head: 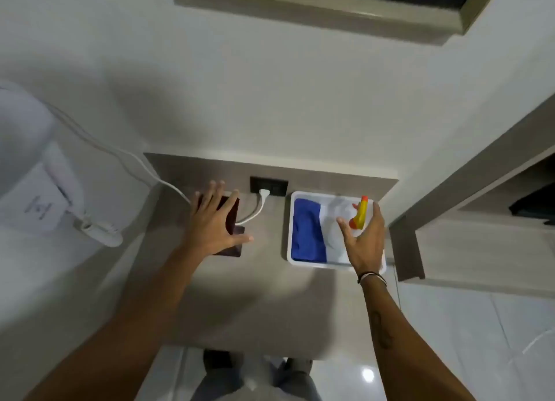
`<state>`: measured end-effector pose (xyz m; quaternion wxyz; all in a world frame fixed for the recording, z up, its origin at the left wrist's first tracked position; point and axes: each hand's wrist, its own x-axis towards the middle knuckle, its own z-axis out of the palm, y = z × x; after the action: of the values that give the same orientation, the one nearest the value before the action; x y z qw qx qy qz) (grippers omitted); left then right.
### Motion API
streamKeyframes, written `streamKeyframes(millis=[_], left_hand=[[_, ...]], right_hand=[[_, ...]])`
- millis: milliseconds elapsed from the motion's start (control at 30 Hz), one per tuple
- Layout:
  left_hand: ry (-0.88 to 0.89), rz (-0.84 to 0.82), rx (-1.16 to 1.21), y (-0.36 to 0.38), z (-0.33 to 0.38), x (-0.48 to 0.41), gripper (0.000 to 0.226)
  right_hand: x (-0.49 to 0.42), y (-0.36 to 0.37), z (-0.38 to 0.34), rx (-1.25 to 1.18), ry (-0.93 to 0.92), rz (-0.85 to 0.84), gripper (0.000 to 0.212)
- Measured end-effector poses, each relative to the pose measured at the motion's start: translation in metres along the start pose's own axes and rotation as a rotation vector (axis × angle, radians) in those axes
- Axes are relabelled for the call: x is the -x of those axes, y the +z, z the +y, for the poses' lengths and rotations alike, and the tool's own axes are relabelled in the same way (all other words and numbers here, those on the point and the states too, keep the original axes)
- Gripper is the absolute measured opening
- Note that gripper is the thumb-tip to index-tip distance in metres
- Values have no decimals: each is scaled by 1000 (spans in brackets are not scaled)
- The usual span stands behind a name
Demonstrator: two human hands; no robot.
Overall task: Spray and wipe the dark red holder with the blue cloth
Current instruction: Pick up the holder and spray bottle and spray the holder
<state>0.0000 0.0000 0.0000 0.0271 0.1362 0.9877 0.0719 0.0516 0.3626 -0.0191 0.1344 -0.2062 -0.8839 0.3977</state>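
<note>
Left hand [214,220] splayed, half hiding dark red holder [232,241]; right hand [365,238] open, perhaps touching spray bottle [360,212]

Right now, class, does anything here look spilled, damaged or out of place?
Nothing stands out. The blue cloth lies in the white tray with the spray bottle, and the dark red holder sits on the shelf, unspilled.

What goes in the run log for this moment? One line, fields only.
phase: reach | left hand: open, over holder | right hand: open, at spray | cloth: in tray
</note>
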Motion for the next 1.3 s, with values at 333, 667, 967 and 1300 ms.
streamKeyframes(millis=[333,667,967,1300], left_hand=[[-5,20,257,-2,-24,2,110],[0,-29,720,10,-60,31,107],[74,-99,732,6,-76,41,105],[128,-130,669,5,-75,38,108]], right_hand=[[-15,30,9,-74,97,48,46],[32,-12,-61,-551,3,84,31],[129,47,-93,-436,-34,-813,46],[128,90,-86,-358,-83,-772,52]])
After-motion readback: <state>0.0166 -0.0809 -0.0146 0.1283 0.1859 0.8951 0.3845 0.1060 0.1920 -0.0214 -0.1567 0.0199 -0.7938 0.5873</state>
